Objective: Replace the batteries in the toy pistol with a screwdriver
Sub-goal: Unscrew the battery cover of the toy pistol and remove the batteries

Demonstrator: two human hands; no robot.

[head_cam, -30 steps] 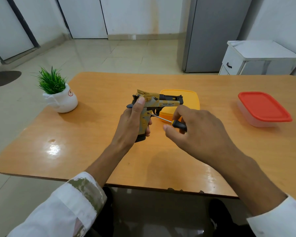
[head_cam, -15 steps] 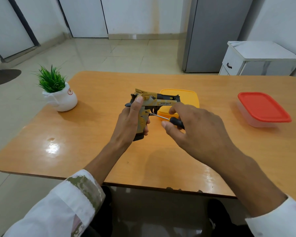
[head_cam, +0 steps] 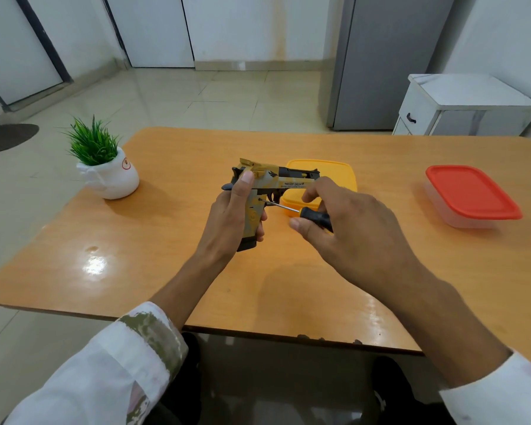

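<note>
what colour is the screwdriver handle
The screwdriver handle is black, clearest in the head view.

- Worktop [head_cam: 166,271]: orange wood, rounded corners, glossy.
- Toy pistol [head_cam: 276,179]: tan and black, held upright above the worktop, barrel pointing right.
- Left hand [head_cam: 233,222]: wrapped round the pistol grip, thumb up along its near side.
- Screwdriver [head_cam: 311,215]: black handle, thin metal shaft, tip against the side of the grip.
- Right hand [head_cam: 350,228]: fingers pinch the screwdriver handle.
- Yellow container [head_cam: 337,168]: lidded, just behind the pistol.
- Red-lidded container [head_cam: 469,191]: clear body, right side of the worktop.
- Potted plant [head_cam: 105,167]: white pot, left side.
- White cabinet [head_cam: 466,108] and grey refrigerator [head_cam: 387,56]: on the floor beyond the far edge.
</note>
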